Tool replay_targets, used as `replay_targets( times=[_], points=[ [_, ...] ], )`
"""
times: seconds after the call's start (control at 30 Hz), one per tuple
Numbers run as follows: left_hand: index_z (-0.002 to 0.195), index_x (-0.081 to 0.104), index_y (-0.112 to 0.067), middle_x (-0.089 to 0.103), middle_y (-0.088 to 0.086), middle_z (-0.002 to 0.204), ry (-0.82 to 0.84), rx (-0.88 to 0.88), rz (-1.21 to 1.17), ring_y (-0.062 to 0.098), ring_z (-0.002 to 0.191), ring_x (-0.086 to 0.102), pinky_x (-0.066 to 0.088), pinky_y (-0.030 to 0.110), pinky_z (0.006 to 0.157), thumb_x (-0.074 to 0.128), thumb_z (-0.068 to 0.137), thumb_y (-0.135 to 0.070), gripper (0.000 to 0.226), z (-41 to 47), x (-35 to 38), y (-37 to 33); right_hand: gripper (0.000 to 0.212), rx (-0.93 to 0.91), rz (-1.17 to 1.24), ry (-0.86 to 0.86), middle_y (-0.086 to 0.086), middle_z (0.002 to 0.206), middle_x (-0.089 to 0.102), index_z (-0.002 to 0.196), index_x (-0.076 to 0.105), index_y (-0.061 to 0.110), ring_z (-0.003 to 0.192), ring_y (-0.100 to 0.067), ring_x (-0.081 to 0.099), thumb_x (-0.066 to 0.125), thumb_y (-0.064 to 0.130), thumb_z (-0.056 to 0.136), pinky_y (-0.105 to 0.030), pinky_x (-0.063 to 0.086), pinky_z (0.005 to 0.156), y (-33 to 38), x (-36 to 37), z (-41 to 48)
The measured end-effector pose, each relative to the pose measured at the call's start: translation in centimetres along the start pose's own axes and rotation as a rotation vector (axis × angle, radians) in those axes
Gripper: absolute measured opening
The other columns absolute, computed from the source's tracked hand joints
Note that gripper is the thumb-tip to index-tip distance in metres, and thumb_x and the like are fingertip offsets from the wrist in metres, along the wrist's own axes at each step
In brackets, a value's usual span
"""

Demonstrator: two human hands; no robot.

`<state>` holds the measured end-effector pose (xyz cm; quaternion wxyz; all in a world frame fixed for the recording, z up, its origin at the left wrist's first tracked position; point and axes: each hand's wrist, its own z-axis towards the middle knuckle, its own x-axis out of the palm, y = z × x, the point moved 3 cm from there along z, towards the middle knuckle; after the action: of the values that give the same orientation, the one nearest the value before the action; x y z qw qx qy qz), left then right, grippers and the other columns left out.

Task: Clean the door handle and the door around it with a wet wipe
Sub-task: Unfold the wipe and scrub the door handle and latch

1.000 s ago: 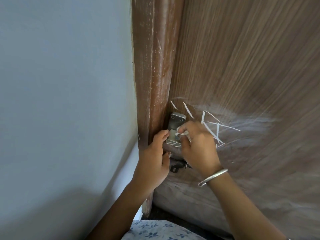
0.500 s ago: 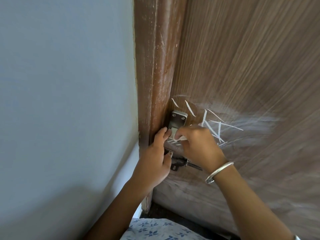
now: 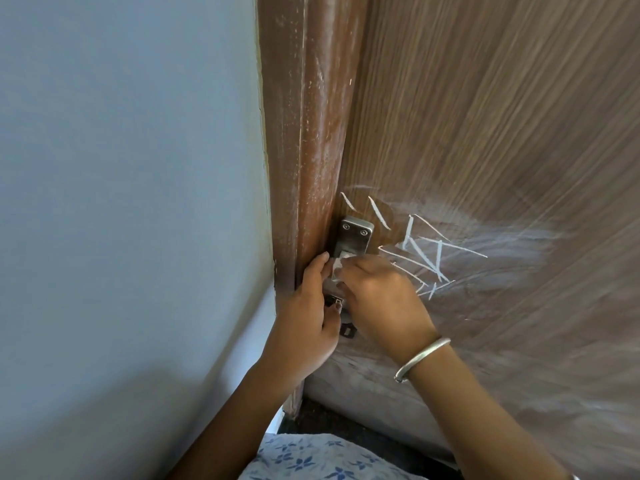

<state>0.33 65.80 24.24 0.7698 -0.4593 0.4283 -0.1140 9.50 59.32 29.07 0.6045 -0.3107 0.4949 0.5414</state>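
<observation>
The left hand (image 3: 304, 320) is bracing against the frame (image 3: 311, 133), fingers loosely curled, gripping nothing visible. Just right of it, the plate (image 3: 355, 235) is running vertically on the door (image 3: 485, 133); its lower part and the handle are sitting hidden behind the hands. The right hand (image 3: 381, 299) is pinching the wipe (image 3: 337, 268) against the plate (nearer hand). Chalk marks (image 3: 426, 258) are lying up and right of it, so the next stroke probably heads that way.

I can read no words, numbers or brands here; the white chalk strokes (image 3: 426, 254) on the door (image 3: 502, 133) spell nothing.
</observation>
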Motion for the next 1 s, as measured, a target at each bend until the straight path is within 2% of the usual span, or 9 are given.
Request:
replay_targets(
  times=[0.1, 0.23, 0.3, 0.37, 0.43, 0.57, 0.7, 0.83, 1.0],
  points=[
    [0.143, 0.020, -0.024, 0.035, -0.018, 0.141, 0.003, 0.024, -0.001, 0.005, 0.122, 0.048, 0.031, 0.001, 0.096, 0.055, 0.088, -0.005, 0.068, -0.2, -0.1, -0.1, 0.022, 0.073, 0.007, 0.047, -0.009, 0.068, 0.061, 0.074, 0.065, 0.005, 0.061, -0.029, 0.059, 0.064, -0.012, 0.061, -0.028, 0.045, 0.047, -1.0, -0.5, -0.3],
    [0.143, 0.021, -0.022, 0.032, -0.026, 0.138, 0.023, 0.033, 0.036, -0.003, 0.067, 0.058, 0.038, 0.000, 0.063, 0.054, 0.088, -0.006, 0.067, -0.1, -0.1, -0.1, 0.032, 0.147, 0.036, 0.091, -0.008, 0.080, 0.065, 0.086, 0.065, 0.010, 0.074, -0.027, 0.061, 0.055, -0.013, 0.066, -0.037, 0.052, 0.062, -3.1, -1.3, -0.2],
    [0.144, 0.020, -0.022, 0.031, -0.026, 0.139, 0.026, 0.029, 0.055, 0.000, 0.060, 0.057, 0.039, 0.002, 0.060, 0.053, 0.088, -0.007, 0.066, 0.0, 0.1, 0.0, 0.036, 0.169, 0.045, 0.015, -0.010, 0.083, 0.066, 0.091, 0.065, 0.008, 0.076, -0.030, 0.062, 0.056, -0.016, 0.065, -0.037, 0.052, 0.062, -3.4, -1.6, 0.0],
    [0.144, 0.019, -0.023, 0.031, -0.024, 0.141, 0.024, 0.023, 0.065, 0.004, 0.069, 0.061, 0.041, 0.002, 0.065, 0.053, 0.088, -0.008, 0.067, 0.0, 0.0, 0.0, 0.039, 0.156, 0.072, -0.060, -0.014, 0.081, 0.066, 0.093, 0.066, 0.004, 0.074, -0.032, 0.063, 0.058, -0.019, 0.063, -0.038, 0.054, 0.058, -2.5, -1.5, 0.1],
    [0.144, 0.019, -0.023, 0.031, -0.025, 0.139, 0.022, 0.018, 0.047, 0.008, 0.091, 0.063, 0.039, -0.001, 0.075, 0.053, 0.088, -0.007, 0.067, 0.0, -0.1, 0.0, 0.036, 0.095, 0.036, -0.024, -0.014, 0.077, 0.065, 0.092, 0.066, 0.002, 0.071, -0.032, 0.062, 0.059, -0.018, 0.063, -0.036, 0.053, 0.055, -1.1, -0.9, 0.1],
    [0.142, 0.019, -0.028, 0.032, -0.022, 0.137, 0.021, 0.034, -0.012, 0.009, 0.123, 0.049, 0.031, 0.004, 0.097, 0.054, 0.088, -0.005, 0.068, -0.2, -0.1, -0.3, 0.029, 0.012, -0.027, 0.038, -0.012, 0.074, 0.063, 0.086, 0.068, 0.002, 0.067, -0.031, 0.060, 0.060, -0.015, 0.064, -0.031, 0.047, 0.053, -0.5, -0.7, 0.2],
    [0.142, 0.022, -0.025, 0.035, -0.024, 0.139, 0.013, 0.072, 0.001, 0.011, 0.104, 0.061, 0.041, 0.003, 0.086, 0.054, 0.088, -0.007, 0.065, -0.3, -0.2, -0.4, 0.029, 0.062, -0.057, 0.134, -0.008, 0.086, 0.065, 0.087, 0.067, 0.008, 0.080, -0.028, 0.061, 0.053, -0.010, 0.069, -0.038, 0.051, 0.066, -2.3, -1.4, -0.5],
    [0.142, 0.024, -0.024, 0.041, -0.017, 0.142, 0.013, 0.082, 0.025, 0.010, 0.079, 0.065, 0.043, 0.002, 0.070, 0.055, 0.088, -0.009, 0.064, -0.2, -0.2, -0.3, 0.032, 0.147, 0.009, 0.097, -0.003, 0.082, 0.068, 0.080, 0.069, 0.013, 0.079, -0.027, 0.061, 0.059, -0.014, 0.064, -0.038, 0.051, 0.063, -3.8, -2.4, -1.9],
    [0.142, 0.023, -0.024, 0.037, -0.021, 0.140, 0.032, 0.064, 0.003, 0.010, 0.102, 0.061, 0.039, 0.001, 0.086, 0.055, 0.088, -0.008, 0.065, -0.2, -0.2, -0.2, 0.036, 0.064, -0.019, 0.089, -0.008, 0.083, 0.067, 0.090, 0.069, 0.009, 0.079, -0.028, 0.059, 0.055, -0.014, 0.067, -0.040, 0.053, 0.061, -2.0, -1.4, -1.3]
  ],
)
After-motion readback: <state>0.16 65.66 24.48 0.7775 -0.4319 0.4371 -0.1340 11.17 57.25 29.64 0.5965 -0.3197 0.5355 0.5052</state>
